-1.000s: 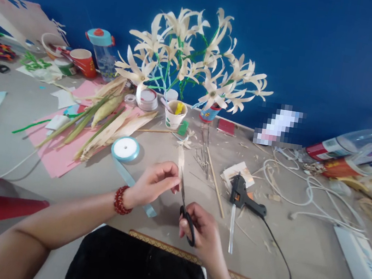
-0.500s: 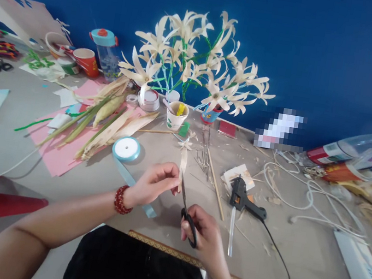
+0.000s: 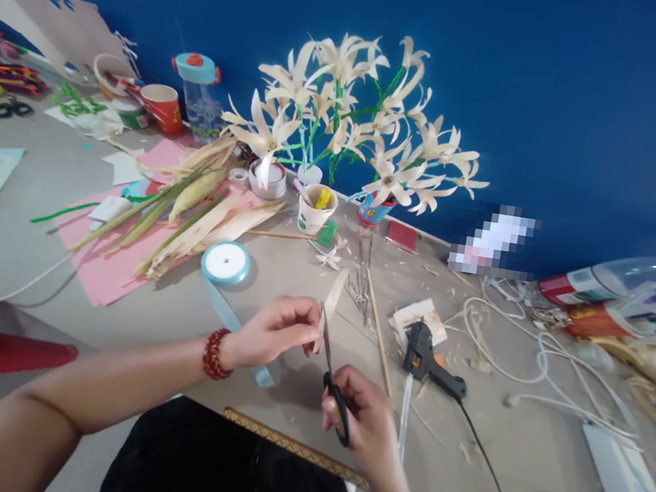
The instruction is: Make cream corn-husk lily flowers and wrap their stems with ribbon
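Between the thumb and fingers of my left hand (image 3: pixel 281 331) is a narrow pale strip of corn husk (image 3: pixel 334 295), its upper end pointing away from me. My right hand (image 3: pixel 361 415) grips black-handled scissors (image 3: pixel 338 395) by the loops. The blades lie right at the strip, close to my left fingertips; whether they are parted I cannot tell. Beyond the strip, a small pale husk flower (image 3: pixel 329 259) lies on the table. To the left of my left hand stands a spool of light blue ribbon (image 3: pixel 225 263), its loose tail (image 3: pixel 223 308) running behind my wrist.
Husk flowers (image 3: pixel 391 177) on green and blue stems stand in cups at the wall. Corn husks (image 3: pixel 194 234) lie on pink paper (image 3: pixel 95 273) at left. A black glue gun (image 3: pixel 425 359) with its cord is at right, near a white cable (image 3: pixel 547 345) and a bottle (image 3: pixel 613 276).
The view has shifted slightly. The husk strip now leans more to the right in my left hand, and the scissors stay beside it in my right hand.
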Demonstrator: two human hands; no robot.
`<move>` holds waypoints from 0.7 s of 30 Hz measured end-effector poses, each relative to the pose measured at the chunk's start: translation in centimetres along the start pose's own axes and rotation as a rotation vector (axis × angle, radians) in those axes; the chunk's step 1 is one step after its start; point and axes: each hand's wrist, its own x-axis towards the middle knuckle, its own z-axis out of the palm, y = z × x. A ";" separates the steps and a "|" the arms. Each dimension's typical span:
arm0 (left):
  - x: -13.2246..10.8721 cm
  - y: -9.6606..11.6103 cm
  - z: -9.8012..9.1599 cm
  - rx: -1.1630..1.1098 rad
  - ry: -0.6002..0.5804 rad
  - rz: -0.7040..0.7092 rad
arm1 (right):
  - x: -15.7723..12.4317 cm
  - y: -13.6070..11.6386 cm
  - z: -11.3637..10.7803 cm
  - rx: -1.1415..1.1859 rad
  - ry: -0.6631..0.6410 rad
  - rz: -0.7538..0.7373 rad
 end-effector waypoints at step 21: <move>0.3 -0.7 -0.3 -0.146 -0.060 -0.082 | 0.1 -0.8 -1.5 -0.066 -0.041 0.060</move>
